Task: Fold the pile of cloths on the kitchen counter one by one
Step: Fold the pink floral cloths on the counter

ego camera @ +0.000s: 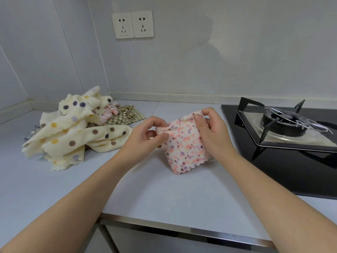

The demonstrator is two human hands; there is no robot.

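Note:
A small pink speckled cloth [184,147] with a scalloped edge hangs folded between both hands just above the counter [164,194], its lower edge touching the surface. My left hand [147,134] pinches its upper left corner. My right hand [209,128] pinches the upper right corner. To the left lies the pile of cloths [76,128]: cream cloths with coloured dots on top, a green checked cloth [127,115] and another pink speckled cloth [107,112] behind them.
A black gas hob [284,132] with a burner and pan support takes up the counter's right side. Two wall sockets [132,24] sit above. The counter's metal front edge [182,229] runs below my forearms.

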